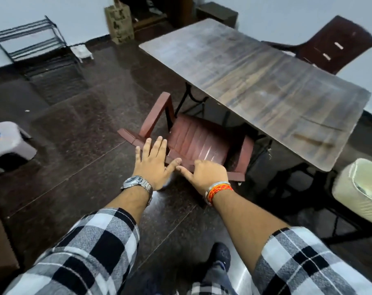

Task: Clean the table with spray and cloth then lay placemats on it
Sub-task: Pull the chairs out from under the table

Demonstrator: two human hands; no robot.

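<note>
left hand (153,165) spread flat on chair (193,139) back | right hand (208,173) curled over its top rail | risk: uneven pull (one hand merely rests) twists chair into table (255,81) frame

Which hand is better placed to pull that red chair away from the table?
Right, probably. The right hand has its fingers curled over the top edge of the red plastic chair, ready to pull. The left hand lies flat with straight fingers, with no grip.
</note>
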